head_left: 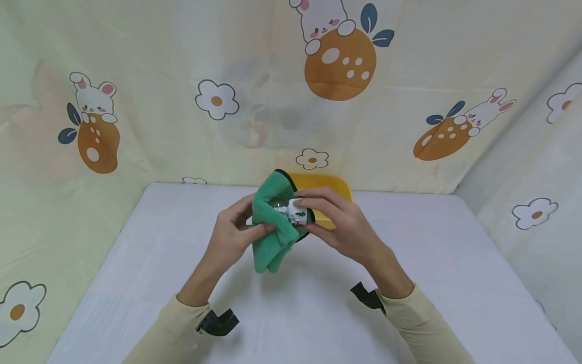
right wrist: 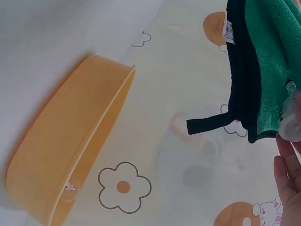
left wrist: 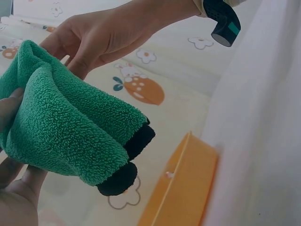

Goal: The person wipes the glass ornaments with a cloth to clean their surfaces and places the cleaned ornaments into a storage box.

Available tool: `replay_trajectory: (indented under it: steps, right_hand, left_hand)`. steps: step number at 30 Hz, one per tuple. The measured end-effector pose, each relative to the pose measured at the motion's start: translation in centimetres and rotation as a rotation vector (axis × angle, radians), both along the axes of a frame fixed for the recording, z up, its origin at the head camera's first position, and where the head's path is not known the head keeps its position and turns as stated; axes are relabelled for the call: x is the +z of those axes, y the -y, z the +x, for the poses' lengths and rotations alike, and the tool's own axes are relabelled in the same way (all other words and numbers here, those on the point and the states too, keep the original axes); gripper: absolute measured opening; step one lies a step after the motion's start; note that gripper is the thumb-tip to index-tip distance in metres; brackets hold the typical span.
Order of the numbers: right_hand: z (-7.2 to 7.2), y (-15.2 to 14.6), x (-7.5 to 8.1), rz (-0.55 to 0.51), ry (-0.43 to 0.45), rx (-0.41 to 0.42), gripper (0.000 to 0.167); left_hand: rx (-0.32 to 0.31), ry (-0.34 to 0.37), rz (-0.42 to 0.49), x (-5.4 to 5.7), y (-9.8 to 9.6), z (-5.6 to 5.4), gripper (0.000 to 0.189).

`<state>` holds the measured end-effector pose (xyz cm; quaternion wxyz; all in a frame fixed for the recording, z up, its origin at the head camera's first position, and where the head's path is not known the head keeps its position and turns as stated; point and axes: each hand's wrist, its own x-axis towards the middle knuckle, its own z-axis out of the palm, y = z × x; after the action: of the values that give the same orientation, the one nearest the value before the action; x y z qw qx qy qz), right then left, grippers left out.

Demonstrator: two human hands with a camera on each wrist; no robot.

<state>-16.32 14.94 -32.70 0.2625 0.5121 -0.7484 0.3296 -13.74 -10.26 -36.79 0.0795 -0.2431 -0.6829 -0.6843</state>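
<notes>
A small snow globe (head_left: pixel 297 212) with a white, dark-patterned base lies sideways between the hands. Its clear dome is partly wrapped in a green towel (head_left: pixel 273 245) edged in black. From the left, my left hand (head_left: pixel 229 233) grips the towel around the dome, thumb on the near side. My right hand (head_left: pixel 347 225) pinches the white base between thumb and fingers. In the right wrist view, the round underside of the base (right wrist: pixel 291 127) shows beside the towel, whose black loop hangs out. Folds of cloth hide much of the dome.
Behind the hands, a yellow plastic bin (head_left: pixel 329 183) stands on the white table (head_left: pixel 400 313) near the back wall. A clear globe with a small figure (right wrist: pixel 69 187) shows at the bin's rim. Printed curtains (head_left: pixel 150 101) enclose the table's back and sides.
</notes>
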Motion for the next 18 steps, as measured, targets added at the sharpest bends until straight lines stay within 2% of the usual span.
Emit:
replay_trajectory:
  steps: [7, 18]
  right_hand:
    - [-0.28, 0.15, -0.15, -0.007, -0.086, -0.004, 0.055]
    - [-0.22, -0.13, 0.01, -0.026, -0.062, 0.007, 0.062]
  left_hand:
    - [0.006, 0.039, -0.029, -0.06, -0.10, -0.25, 0.055]
    - [-0.030, 0.039, -0.046, 0.11, -0.02, -0.25, 0.056]
